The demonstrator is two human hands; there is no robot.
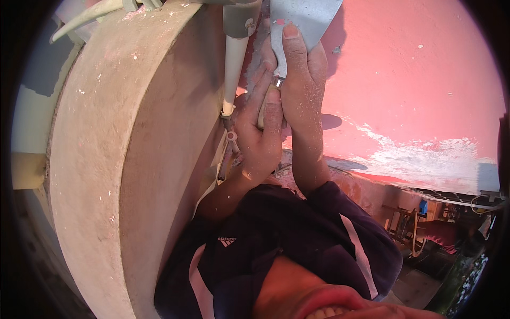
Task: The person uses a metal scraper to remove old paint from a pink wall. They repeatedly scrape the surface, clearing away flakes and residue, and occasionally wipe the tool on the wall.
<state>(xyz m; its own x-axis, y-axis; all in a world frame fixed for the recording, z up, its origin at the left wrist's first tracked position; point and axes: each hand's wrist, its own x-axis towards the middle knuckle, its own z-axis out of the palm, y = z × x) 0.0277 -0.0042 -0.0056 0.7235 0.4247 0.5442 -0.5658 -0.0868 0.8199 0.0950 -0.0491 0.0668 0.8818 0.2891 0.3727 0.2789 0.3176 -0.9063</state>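
Note:
A putty knife with a wide metal blade [305, 12] and a pale handle [261, 117] extends away from me, its far end cut off by the top of the view. My left hand [263, 123] grips the handle, thumb laid along it below the shiny ferrule [278, 82]. Higher up, my right hand [305, 75] holds the blade's base, with its thumb pressed flat on the metal. Pale dust specks cover both hands. Beyond them is a pink painted wall [398, 79], with a rough grey strip [255, 63] partly hidden behind my fingers.
A white pipe [236, 67] with a grey coupling [241, 20] runs close to my left hand. Left of it curves a thick beige masonry edge [95, 139]. The wall carries a whitish patch [430, 159] at lower right. Wooden furniture [402, 223] stands far below.

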